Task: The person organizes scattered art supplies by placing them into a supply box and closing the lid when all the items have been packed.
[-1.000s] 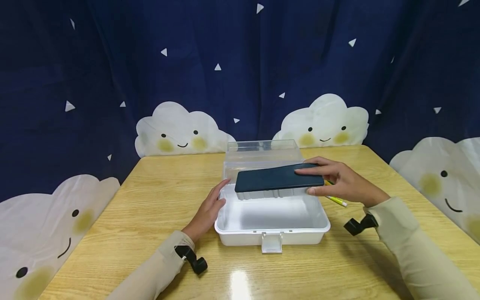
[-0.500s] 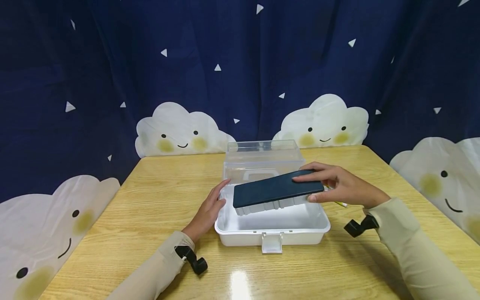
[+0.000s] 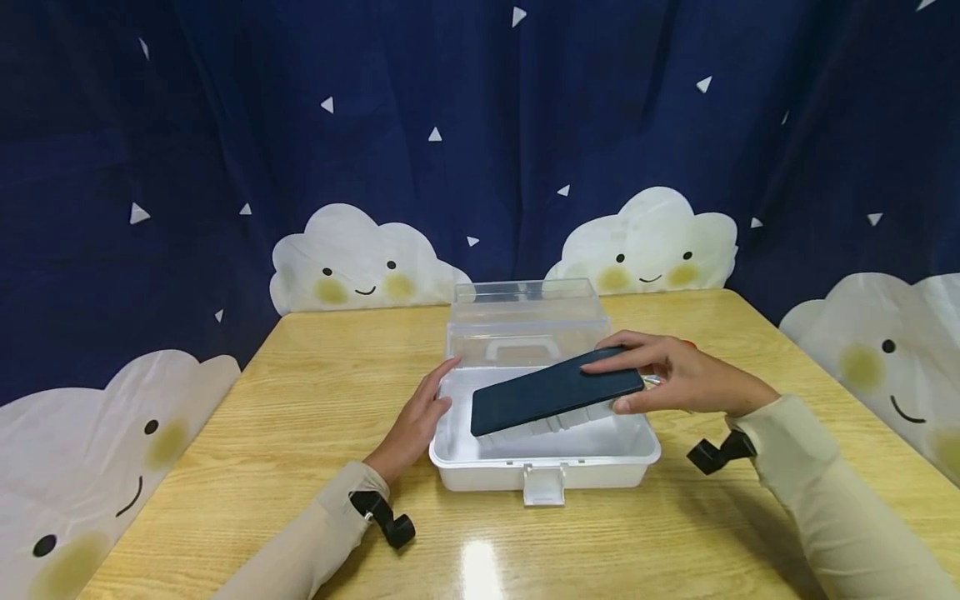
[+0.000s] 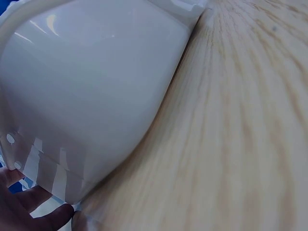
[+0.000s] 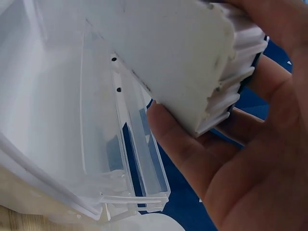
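Note:
My right hand (image 3: 675,377) grips one end of a flat box with a dark navy top (image 3: 551,389) and ribbed white sides. It tilts down to the left, over the inside of a white plastic case (image 3: 545,477). The right wrist view shows the box's plain white underside (image 5: 163,53), fingers reaching round its end. At the white case's left side, my left hand (image 3: 412,429) rests its fingers on the rim near the back corner. In the left wrist view those fingertips touch the case's outer wall (image 4: 96,82).
The case's clear lid (image 3: 528,321) stands raised at the back. A latch (image 3: 543,486) hangs from the case's front. Beyond the right hand, a small red thing (image 3: 690,342) peeks out. All of it stands on a wooden table (image 3: 337,367) before a navy curtain (image 3: 480,125).
The navy-topped box has come lower and nearer, its left end tipping down into the case. My right hand moved with it, and the yellow pen behind is now hidden. The left hand stayed put.

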